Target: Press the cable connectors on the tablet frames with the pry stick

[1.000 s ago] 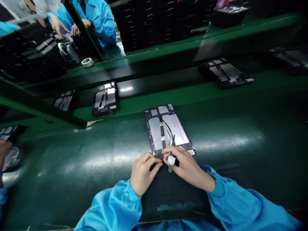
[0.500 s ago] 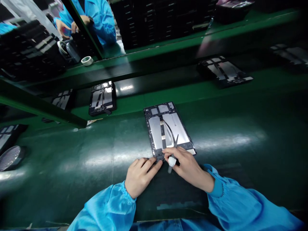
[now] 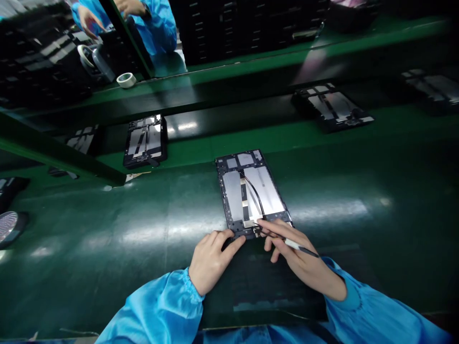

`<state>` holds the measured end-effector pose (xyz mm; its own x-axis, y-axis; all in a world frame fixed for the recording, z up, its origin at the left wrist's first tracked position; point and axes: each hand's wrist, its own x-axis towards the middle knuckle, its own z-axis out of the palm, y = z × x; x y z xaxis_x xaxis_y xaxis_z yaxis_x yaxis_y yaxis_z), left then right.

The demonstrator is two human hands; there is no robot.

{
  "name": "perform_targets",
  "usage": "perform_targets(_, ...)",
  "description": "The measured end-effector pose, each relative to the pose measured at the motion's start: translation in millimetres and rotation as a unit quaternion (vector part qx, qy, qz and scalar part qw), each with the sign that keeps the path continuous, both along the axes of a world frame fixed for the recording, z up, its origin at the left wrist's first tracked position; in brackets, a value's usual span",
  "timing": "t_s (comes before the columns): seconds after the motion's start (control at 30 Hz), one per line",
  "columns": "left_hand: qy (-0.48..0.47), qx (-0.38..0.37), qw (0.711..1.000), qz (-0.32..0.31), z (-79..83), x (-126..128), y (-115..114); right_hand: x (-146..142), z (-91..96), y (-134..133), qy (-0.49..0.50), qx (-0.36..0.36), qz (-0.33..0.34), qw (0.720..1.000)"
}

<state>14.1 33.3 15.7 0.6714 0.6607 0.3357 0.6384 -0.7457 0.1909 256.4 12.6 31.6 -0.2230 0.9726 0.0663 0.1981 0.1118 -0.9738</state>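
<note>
An opened tablet (image 3: 267, 188), its back off, lies on the green bench, with silver battery panels, a dark ribbon strip and a curved black cable showing. My left hand (image 3: 211, 260) grips its near left corner, fingertips and thumb at the edge. In my right hand (image 3: 294, 248) is a pair of dark tweezers (image 3: 292, 244) with a white wrap round the middle. They lie low and slanted, tips over the near part of the tablet beside a pale connector patch (image 3: 250, 223). My right fingers partly hide that area.
Several more opened tablets on dark blocks (image 3: 145, 141) stand along the far strip. A green post (image 3: 60, 150) crosses the left side. A tape roll (image 3: 126, 80) rests on the ledge (image 3: 229, 69). Beyond it are black stacked trays (image 3: 247, 28) and a co-worker's blue sleeves (image 3: 158, 28).
The tweezers have turned in my right hand, from dark point up and away to tips on the tablet's near end. My right hand has shifted right; a pale connector patch now shows. The left hand stays.
</note>
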Motion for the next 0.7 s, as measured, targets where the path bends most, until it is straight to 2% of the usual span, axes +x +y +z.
perform_targets(0.1, -0.002, -0.002, 1.000, -0.003, 0.6, 0, 0, -5, -4.1, -3, 0.006, -0.033, -0.005, 0.999)
perform_targets(0.27, -0.007, -0.003, 1.000, -0.003, 0.0, -1, 0, -12, -5.9, -1, -0.020, -0.021, 0.007, 1.000)
perform_targets(0.4, -0.012, 0.004, 1.000, -0.004, -1.0, -2, 0, -6, -6.0, -1, -0.053, -0.002, -0.024, 0.998)
perform_targets(0.53, -0.008, 0.005, 1.000, -0.001, -2.0, -4, 2, 3, -9.4, -1, -0.080, -0.016, -0.066, 0.994)
perform_targets(0.7, -0.008, -0.001, 0.999, -0.032, -3.0, -11, 4, 5, -9.2, -2, -0.063, -0.017, -0.067, 0.996)
